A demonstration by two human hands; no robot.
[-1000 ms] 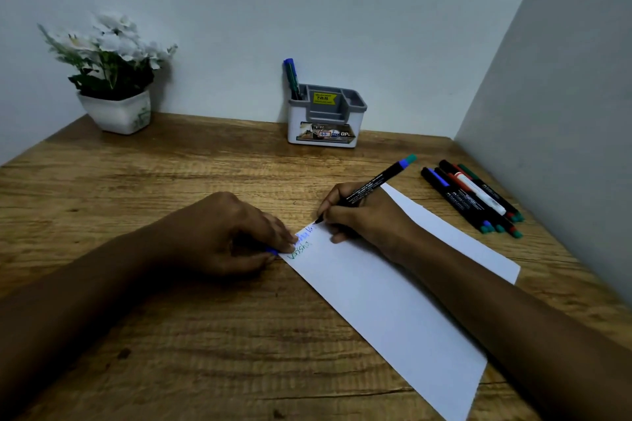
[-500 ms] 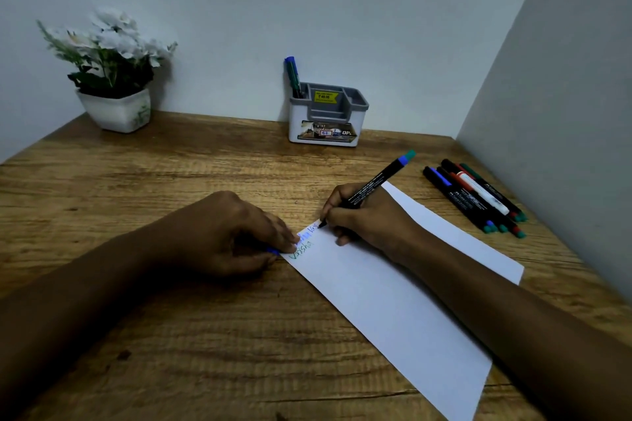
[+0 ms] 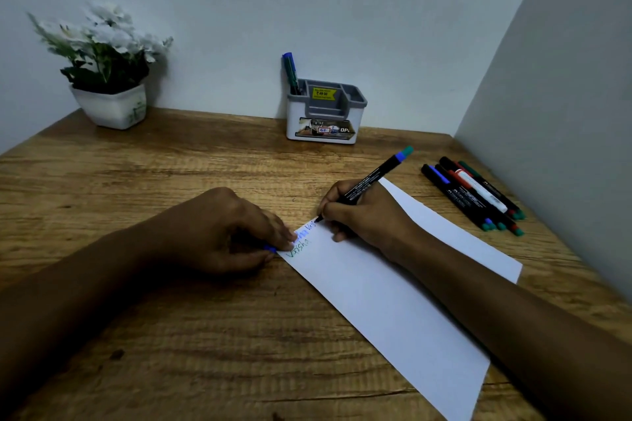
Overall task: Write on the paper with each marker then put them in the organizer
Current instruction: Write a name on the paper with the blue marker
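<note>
Near the organizer (image 3: 325,113), on its front side, lies the paper (image 3: 393,284). Right hand (image 3: 362,215) grips a marker (image 3: 369,181), tip on the sheet's corner nearest the organizer, mid-word. Left hand (image 3: 232,232) pins that corner, closed around a blue cap (image 3: 270,248). One marker already stands in the organizer; five spare markers (image 3: 475,195) wait to its right. Judged next: finish the word, recap, deposit.

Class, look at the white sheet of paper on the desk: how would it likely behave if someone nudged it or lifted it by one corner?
The paper is thin and flat, so it would probably flop when lifted. It likely slides easily on the wooden desk, which may be why the left hand presses on its end. It looks easy to crease.
</note>
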